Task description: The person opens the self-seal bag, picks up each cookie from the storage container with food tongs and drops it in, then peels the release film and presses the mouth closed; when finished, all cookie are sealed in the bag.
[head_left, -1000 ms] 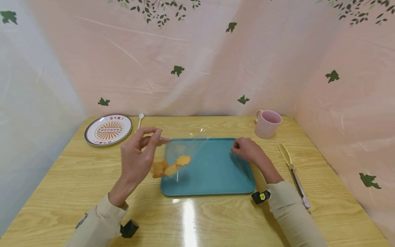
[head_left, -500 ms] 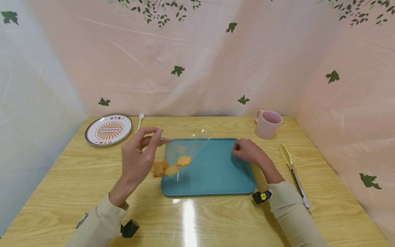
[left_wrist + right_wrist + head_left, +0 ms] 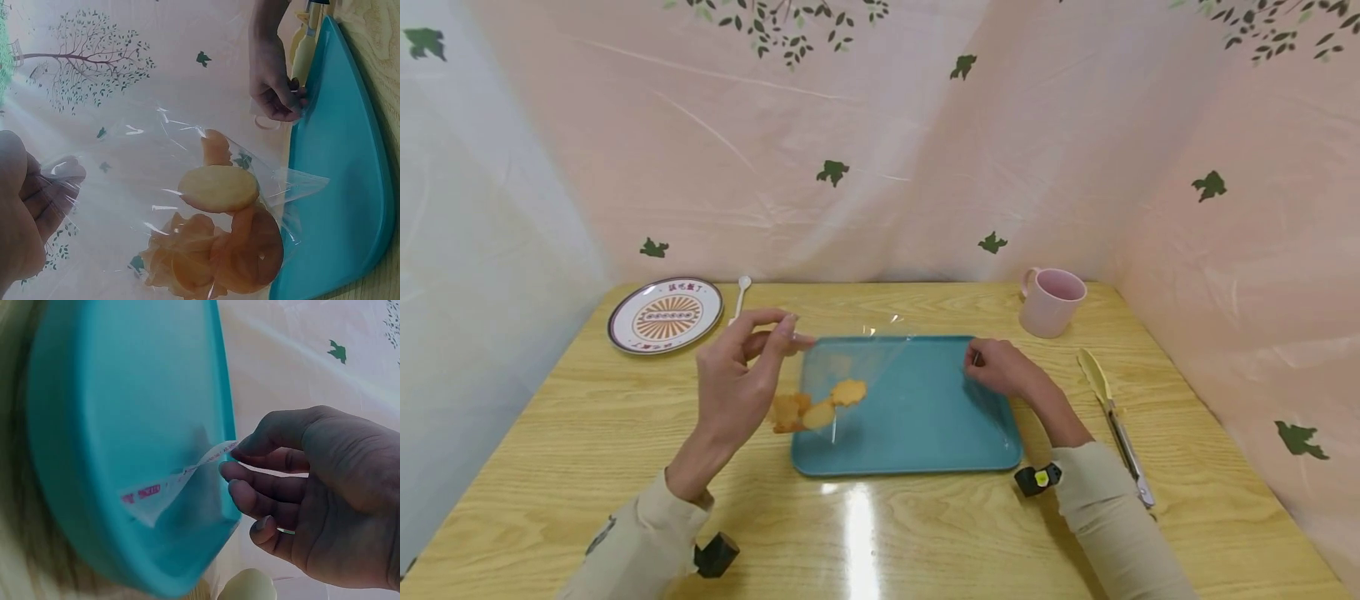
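My left hand (image 3: 733, 387) pinches the top of a clear plastic bag (image 3: 159, 206) between thumb and fingers. Inside, orange and pale-yellow crackers (image 3: 848, 392) of several shapes have gathered at the bottom. The bag hangs over the left part of a teal tray (image 3: 925, 408). Above the tray's far right corner, my right hand (image 3: 998, 367) pinches one end of a thin strip (image 3: 150, 492) of clear film with red print. The strip's other end droops over the tray, as the right wrist view shows.
A white patterned plate (image 3: 666, 317) and a small white spoon (image 3: 742, 292) lie at the back left. A pink mug (image 3: 1051, 303) stands at the back right. Tongs (image 3: 1116, 429) with yellow tips lie right of the tray on the wooden table (image 3: 760, 525).
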Demonstrator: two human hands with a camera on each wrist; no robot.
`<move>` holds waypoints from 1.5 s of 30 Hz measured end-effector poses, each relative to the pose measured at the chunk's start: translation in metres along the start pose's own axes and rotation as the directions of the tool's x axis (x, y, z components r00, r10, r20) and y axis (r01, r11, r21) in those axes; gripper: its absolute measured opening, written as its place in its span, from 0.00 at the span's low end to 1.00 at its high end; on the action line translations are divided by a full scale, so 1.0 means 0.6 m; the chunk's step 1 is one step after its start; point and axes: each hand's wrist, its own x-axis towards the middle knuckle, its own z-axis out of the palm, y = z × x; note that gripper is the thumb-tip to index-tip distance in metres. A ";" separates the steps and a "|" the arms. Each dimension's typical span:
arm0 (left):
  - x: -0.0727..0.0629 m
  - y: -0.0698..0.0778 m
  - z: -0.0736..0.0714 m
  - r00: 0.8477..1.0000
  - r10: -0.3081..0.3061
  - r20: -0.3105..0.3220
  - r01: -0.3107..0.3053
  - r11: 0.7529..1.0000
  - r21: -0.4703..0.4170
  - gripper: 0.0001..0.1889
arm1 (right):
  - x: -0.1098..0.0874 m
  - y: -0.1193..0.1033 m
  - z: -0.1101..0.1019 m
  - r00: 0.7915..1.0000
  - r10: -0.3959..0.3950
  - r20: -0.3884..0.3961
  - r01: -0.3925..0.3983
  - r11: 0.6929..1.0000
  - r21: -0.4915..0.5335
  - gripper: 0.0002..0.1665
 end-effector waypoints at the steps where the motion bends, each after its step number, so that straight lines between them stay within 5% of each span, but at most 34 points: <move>1: 0.000 0.000 0.000 1.000 -0.001 0.000 0.001 1.000 0.002 0.07 | 0.000 0.001 0.000 1.000 -0.002 -0.003 0.002 1.000 -0.003 0.03; 20: 0.000 0.000 0.000 1.000 0.000 0.002 0.000 1.000 -0.004 0.07 | -0.005 0.003 -0.002 0.999 -0.027 -0.031 0.028 0.999 0.029 0.04; 26: 0.000 -0.001 0.000 1.000 0.007 0.000 -0.007 1.000 -0.004 0.07 | -0.017 -0.005 -0.015 0.992 -0.049 -0.119 0.057 0.996 0.065 0.07; 31: 0.000 -0.002 0.000 1.000 0.019 0.001 -0.019 1.000 -0.011 0.08 | -0.033 -0.025 -0.021 0.965 -0.125 -0.231 0.167 0.970 0.174 0.07; 35: 0.001 -0.001 0.003 0.999 0.034 0.005 -0.034 0.999 -0.024 0.08 | -0.048 -0.051 -0.013 0.935 -0.213 -0.285 0.301 0.900 0.316 0.10; 39: 0.002 0.001 0.009 0.999 0.045 0.005 -0.045 0.998 -0.047 0.07 | -0.060 -0.081 0.007 0.890 -0.333 -0.311 0.448 0.766 0.462 0.17; 45: 0.007 0.004 0.018 0.998 0.054 0.012 -0.053 0.996 -0.076 0.06 | -0.060 -0.129 0.040 0.747 -0.446 -0.493 0.665 0.500 0.555 0.28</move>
